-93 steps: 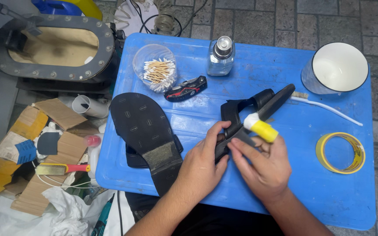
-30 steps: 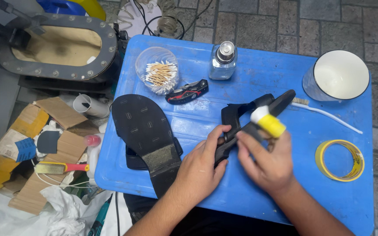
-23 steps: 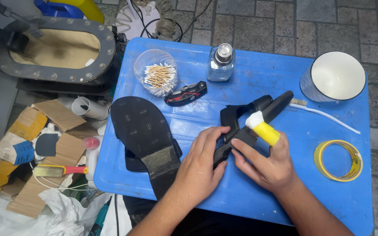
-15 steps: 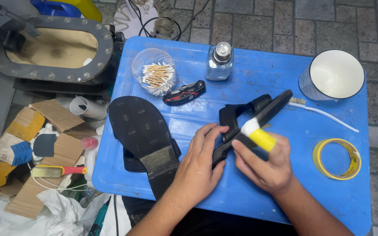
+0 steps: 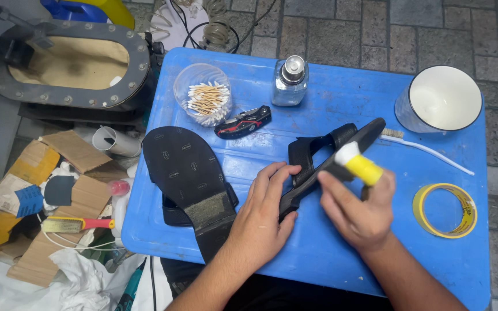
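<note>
Since the earlier frames the right hand [image 5: 359, 214] has been shifting the yellow tube [image 5: 359, 166] slightly along the sandal [image 5: 324, 161], its white tip staying against the strap edge; the left hand [image 5: 266, 216] is still clamping the sandal's near end, its grip pressed around the sole; the right grip is pinching the tube between thumb and fingers. The sandal is lying tilted on its side near the middle of the blue bench [image 5: 329, 103], its toe pointing toward 2 o'clock. At 9 o'clock from the hands a second sandal [image 5: 188, 178] is resting sole up, its heel hanging over the bench's near edge; at 11 o'clock a clear cup of swabs [image 5: 204, 95] is standing, with a folding knife [image 5: 243, 121] just beside it; at 12 o'clock a small glass bottle [image 5: 289, 82] is standing upright; at 1 o'clock a white mug [image 5: 440, 98] is sitting by the far corner, a white brush [image 5: 427, 151] lying just in front of it; at 3 o'clock a tape roll [image 5: 445, 210] is lying flat.
</note>
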